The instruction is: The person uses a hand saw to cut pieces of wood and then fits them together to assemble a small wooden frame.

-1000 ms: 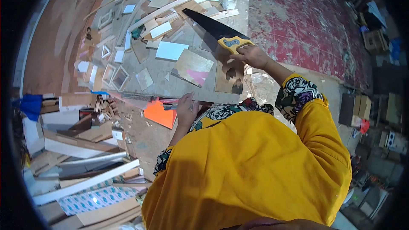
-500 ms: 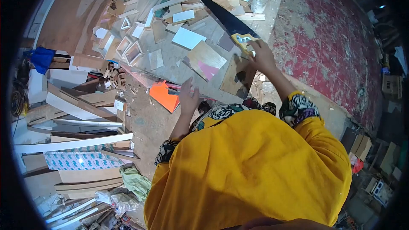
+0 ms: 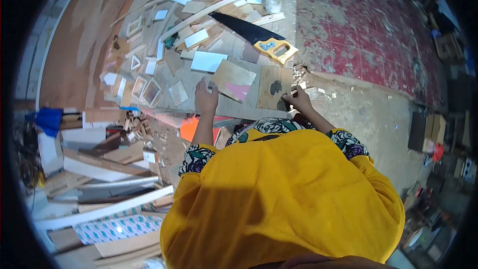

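A brown wooden board (image 3: 271, 77) with a dark patch lies at the near right of the work table (image 3: 234, 108). The fingers of my right hand (image 3: 299, 101) are closed at its lower right edge. My left hand (image 3: 206, 100) is over the table's near edge with fingers apart and nothing seen in them. Just right of that hand lies a pale board with a pink patch (image 3: 233, 79), and a white panel (image 3: 209, 62) is beyond it. A handsaw (image 3: 254, 34) with a yellow handle rests on the table, beyond the brown board, touched by neither hand.
Wood offcuts, long strips and small frames (image 3: 150, 92) crowd the table's far and left parts. An orange piece (image 3: 191, 128) is below the near edge. Stacked boards (image 3: 107, 164) fill the floor at left. A worn red surface (image 3: 348, 30) stretches to the right.
My right hand has let go of the handsaw, which now lies on the table, and has come down to the brown board's edge. My left hand has moved up and left from near the orange piece.
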`<move>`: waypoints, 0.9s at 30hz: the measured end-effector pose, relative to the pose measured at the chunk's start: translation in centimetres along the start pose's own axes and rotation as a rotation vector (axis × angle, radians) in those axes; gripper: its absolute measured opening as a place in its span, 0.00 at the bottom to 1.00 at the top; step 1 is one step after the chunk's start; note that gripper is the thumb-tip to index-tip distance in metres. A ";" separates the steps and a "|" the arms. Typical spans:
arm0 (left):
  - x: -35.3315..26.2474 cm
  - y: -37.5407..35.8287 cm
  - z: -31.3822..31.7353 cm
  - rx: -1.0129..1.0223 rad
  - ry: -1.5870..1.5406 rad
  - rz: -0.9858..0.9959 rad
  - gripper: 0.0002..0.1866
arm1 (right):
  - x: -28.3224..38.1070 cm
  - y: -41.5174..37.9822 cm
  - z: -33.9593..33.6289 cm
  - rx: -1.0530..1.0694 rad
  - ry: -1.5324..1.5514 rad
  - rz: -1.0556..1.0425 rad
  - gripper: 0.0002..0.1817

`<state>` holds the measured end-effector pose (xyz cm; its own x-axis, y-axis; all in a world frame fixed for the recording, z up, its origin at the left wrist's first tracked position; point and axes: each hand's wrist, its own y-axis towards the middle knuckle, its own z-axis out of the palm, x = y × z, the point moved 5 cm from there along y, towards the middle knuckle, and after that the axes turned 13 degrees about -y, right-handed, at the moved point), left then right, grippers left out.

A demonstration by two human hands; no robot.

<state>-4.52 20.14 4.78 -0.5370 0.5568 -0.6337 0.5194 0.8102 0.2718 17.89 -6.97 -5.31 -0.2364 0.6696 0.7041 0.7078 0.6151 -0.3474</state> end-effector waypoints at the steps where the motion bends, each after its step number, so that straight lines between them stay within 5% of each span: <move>1: -0.1 0.5 0.0 0.073 -0.012 -0.081 0.31 | -0.2 -0.2 0.1 -0.026 0.012 0.021 0.27; 9: 5.2 2.4 2.9 0.378 -0.190 -0.133 0.33 | 1.0 -2.9 0.5 -0.279 -0.047 0.151 0.24; 12: 3.4 2.4 1.9 0.550 -0.317 -0.185 0.23 | 0.6 -2.9 0.5 -0.361 -0.120 0.197 0.21; 14: 4.1 1.4 2.2 0.678 -0.902 -0.658 0.11 | -0.8 -3.0 1.0 -0.390 -0.055 0.233 0.21; 17: 3.2 1.9 1.3 0.705 -1.169 -0.615 0.04 | -0.5 -4.8 0.8 -0.467 0.022 0.243 0.19; 27: -0.1 3.5 -2.9 0.760 -1.313 -0.504 0.11 | 3.4 -11.1 1.1 -0.404 0.963 0.223 0.07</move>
<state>-4.60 23.44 7.84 -0.0383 -0.5891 -0.8072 0.8846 0.3558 -0.3016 8.54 -11.07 0.28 0.4258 0.0299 0.9043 0.8803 0.2172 -0.4217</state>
